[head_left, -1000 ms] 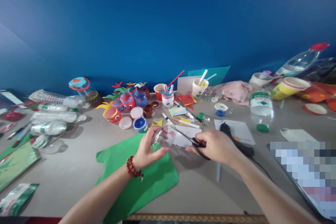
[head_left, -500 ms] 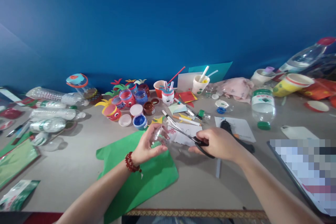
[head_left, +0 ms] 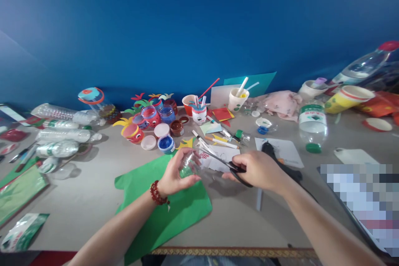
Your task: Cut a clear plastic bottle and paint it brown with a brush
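My left hand (head_left: 176, 173), with a red bead bracelet at the wrist, is closed around a clear plastic bottle piece (head_left: 188, 163) that looks green through its lower part. In my right hand (head_left: 257, 170) is a pair of black-handled scissors (head_left: 222, 160), blades slightly parted and pointing left at the bottle piece. Whether the blades touch the plastic, I cannot tell. Beneath my left hand lies a sheet of green paper (head_left: 174, 216). A torn white paper with a red drawing (head_left: 218, 158) is just behind the scissors.
Painted cups with paper leaves (head_left: 132, 133) and open paint jars (head_left: 166, 144) stand behind my left hand. Clear plastic bottles (head_left: 59, 149) lie at the left. A black glue gun (head_left: 280, 164) is right of my right hand, and a large upside-down bottle (head_left: 312, 126) stands farther right.
The scissors and my right hand have shifted very slightly left. My left hand has turned the bottle piece a little. Everything else stays put.
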### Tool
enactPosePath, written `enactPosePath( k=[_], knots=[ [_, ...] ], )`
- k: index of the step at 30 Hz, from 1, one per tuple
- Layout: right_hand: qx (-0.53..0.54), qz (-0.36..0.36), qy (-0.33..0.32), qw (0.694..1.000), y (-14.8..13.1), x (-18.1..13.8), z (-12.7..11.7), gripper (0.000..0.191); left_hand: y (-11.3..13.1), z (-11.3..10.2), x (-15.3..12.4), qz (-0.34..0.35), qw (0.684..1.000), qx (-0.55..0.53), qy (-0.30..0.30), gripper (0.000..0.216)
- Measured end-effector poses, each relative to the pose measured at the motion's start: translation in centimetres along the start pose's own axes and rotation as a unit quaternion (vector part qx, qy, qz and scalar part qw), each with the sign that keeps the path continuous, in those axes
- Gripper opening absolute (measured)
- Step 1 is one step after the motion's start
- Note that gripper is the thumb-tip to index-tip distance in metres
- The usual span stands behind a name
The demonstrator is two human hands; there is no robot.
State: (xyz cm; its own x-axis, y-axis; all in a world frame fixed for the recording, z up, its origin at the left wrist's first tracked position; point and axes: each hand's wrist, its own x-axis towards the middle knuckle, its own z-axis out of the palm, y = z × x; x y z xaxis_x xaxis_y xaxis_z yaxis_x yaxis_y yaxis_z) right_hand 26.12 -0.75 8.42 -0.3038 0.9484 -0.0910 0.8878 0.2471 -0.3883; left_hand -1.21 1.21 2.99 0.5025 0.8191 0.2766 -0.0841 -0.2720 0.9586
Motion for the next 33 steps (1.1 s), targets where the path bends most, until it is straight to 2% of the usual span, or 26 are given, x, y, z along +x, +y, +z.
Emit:
enactPosePath(
  k=[12, 25, 33],
  knots=[
    [0.015, -0.022, 0.012, 1.000, 0.8, 0.1, -0.2, 0.055, -0.2, -0.2, 0.0, -0.069, 0.988, -0.141, 0.002, 0.056],
    [0.017, -0.028, -0.036, 0.999, 0.0, 0.2, -0.9, 0.056, -0.3, -0.2, 0.0, -0.055, 0.984, -0.158, -0.063, 0.060],
    [0.045, -0.029, -0.042, 0.998, 0.0, 0.2, -0.8, 0.055, -0.5, -0.1, -0.1, -0.051, 0.973, -0.214, -0.066, 0.058]
  ],
)
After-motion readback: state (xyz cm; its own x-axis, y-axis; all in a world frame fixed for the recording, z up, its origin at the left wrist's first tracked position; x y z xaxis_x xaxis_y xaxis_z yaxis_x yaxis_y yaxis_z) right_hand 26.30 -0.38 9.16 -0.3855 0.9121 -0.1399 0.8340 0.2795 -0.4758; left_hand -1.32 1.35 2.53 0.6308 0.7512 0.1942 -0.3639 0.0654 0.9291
